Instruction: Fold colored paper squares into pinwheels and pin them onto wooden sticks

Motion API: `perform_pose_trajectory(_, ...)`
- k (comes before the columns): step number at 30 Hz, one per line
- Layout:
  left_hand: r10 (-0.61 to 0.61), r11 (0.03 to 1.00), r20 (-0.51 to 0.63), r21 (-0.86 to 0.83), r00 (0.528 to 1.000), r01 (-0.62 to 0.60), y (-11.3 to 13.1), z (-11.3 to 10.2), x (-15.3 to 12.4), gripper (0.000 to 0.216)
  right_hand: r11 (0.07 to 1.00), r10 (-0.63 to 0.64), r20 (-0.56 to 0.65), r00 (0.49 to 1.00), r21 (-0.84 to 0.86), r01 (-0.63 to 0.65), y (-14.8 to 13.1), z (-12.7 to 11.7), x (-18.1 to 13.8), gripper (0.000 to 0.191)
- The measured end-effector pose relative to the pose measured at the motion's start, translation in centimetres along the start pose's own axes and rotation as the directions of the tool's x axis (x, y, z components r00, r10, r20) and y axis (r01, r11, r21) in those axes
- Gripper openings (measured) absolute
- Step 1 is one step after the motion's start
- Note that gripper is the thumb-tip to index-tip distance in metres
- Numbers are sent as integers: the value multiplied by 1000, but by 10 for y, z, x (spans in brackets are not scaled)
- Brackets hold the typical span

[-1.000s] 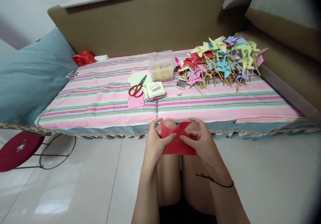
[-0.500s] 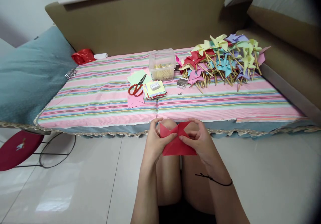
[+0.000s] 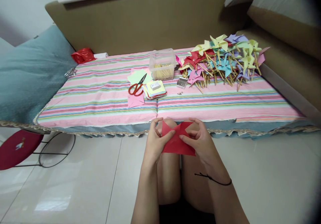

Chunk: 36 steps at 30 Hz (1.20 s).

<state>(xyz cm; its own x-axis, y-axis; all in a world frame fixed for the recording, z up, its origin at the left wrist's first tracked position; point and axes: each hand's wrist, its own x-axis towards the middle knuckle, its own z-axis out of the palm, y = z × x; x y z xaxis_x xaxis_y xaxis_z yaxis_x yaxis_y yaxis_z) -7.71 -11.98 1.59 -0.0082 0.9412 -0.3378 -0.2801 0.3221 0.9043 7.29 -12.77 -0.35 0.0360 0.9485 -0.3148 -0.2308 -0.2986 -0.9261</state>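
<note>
A red paper square with cut corners folded toward its middle is held above my knees. My left hand pinches its left side, thumb pressed near the centre. My right hand pinches its right side, fingers curled over the top flap. A thin black band circles my right wrist. Both hands hover just in front of the striped cushion's front edge.
On the striped cushion lie red-handled scissors, a stack of coloured paper, a clear box of sticks, a small pin box and a heap of finished pinwheels. A red stool stands left on the tiled floor.
The hands and red paper have stayed in nearly the same place, shifting only slightly upward. The fingers keep pressing the folded flaps toward the centre.
</note>
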Motion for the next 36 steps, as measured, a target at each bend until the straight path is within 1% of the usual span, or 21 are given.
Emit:
perform_pose_trajectory(2,1,999,3,-48,1000,-1,3,2,-2,65,997,29,9,1000,70,-30,0,1,0,73)
perform_pose_trajectory(6,-7,998,25,-61,1000,8,7,2,-4,67,997,20,-16,1000,80,-19,0,0,1,75)
perform_pose_trajectory(9,-13,1000,49,2,999,13,5,0,-4,72,998,22,2,1000,58,-22,0,0,0,74)
perform_pose_trajectory(11,-1,998,30,62,1000,-1,1,-2,-2,72,999,16,17,1000,29,-16,0,0,0,74)
perform_pose_trajectory(14,49,989,-27,143,998,-44,-6,-4,2,71,1000,-3,33,999,-11,3,1,1,0,74)
perform_pose_trajectory(17,80,980,-40,186,996,-71,-9,-4,3,70,1000,5,61,998,-13,-4,1,1,0,74)
perform_pose_trajectory(19,66,984,-18,166,998,-62,-7,-3,1,71,1000,23,68,997,15,-24,1,0,0,74)
perform_pose_trajectory(22,36,998,31,49,999,-37,1,-5,-1,70,993,46,22,999,105,-48,0,0,2,73)
perform_pose_trajectory(25,93,996,42,-11,995,-93,9,-13,-3,66,982,55,-64,996,182,-43,0,-3,5,72)
perform_pose_trajectory(27,130,991,63,2,990,-131,12,-19,-4,61,982,60,-75,995,183,-45,1,-5,7,71)
perform_pose_trajectory(29,96,995,102,29,990,-99,13,-21,-5,63,988,65,-37,997,146,-59,1,-6,8,71)
perform_pose_trajectory(32,-14,997,157,73,988,2,10,-17,-7,73,995,51,27,998,82,-53,3,-5,6,70)
perform_pose_trajectory(34,-40,994,160,110,986,23,6,-12,-7,73,998,42,62,997,43,-45,3,-5,3,71)
perform_pose_trajectory(36,-31,989,134,151,991,11,3,-8,-6,71,1000,22,68,997,-5,-21,2,-4,1,70)
